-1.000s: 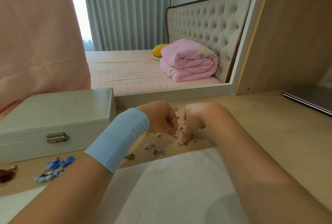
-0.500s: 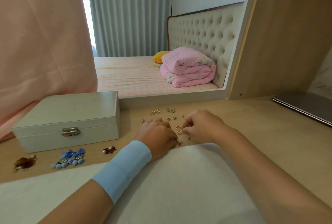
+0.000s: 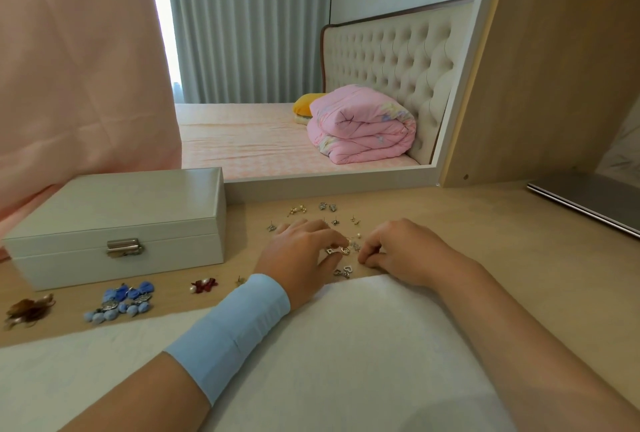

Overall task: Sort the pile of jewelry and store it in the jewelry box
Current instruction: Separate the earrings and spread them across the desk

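Head view: both hands rest on the desk (image 3: 485, 224) among small earrings (image 3: 341, 251). Left hand (image 3: 301, 251) fingertips pinch one; right hand (image 3: 398, 251) fingers curl together, grip unclear. Best pair matching pieces before opening the closed jewelry box (image 3: 117, 224), well left.

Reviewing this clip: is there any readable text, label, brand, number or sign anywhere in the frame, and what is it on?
None can be read.
jewelry box: plain lid and front, metal clasp with no marking visible.
closed laptop: no logo visible.
blue wristband: plain.
small charms between left hand and right hand: a few have shapes that might be letters, too small to read.
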Demonstrator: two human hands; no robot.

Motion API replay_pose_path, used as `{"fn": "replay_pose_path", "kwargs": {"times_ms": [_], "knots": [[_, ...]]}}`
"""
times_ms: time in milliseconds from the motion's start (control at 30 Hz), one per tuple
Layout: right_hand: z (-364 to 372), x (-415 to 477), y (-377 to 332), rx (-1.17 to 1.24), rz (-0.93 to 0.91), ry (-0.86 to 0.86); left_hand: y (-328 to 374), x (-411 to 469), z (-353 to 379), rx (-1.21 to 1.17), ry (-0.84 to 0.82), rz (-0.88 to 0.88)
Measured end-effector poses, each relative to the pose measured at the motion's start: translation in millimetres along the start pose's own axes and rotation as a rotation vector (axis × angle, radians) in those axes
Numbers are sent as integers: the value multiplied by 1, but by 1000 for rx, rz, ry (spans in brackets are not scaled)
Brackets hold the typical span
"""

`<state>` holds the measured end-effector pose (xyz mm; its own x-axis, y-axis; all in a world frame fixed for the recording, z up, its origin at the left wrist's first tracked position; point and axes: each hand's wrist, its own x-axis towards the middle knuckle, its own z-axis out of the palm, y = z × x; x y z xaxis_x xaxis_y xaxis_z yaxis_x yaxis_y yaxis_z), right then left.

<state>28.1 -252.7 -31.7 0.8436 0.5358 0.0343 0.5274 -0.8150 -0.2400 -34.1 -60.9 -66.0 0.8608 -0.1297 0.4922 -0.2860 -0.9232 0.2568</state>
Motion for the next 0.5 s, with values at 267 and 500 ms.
{"fn": "replay_pose_path", "kwargs": {"times_ms": [267,500], "knots": [[2,-1,14,157,2,94,0,-2,3,-18,-16,-22],[8,0,22,186,31,93,-3,-2,6,-21,1,-48]]}}
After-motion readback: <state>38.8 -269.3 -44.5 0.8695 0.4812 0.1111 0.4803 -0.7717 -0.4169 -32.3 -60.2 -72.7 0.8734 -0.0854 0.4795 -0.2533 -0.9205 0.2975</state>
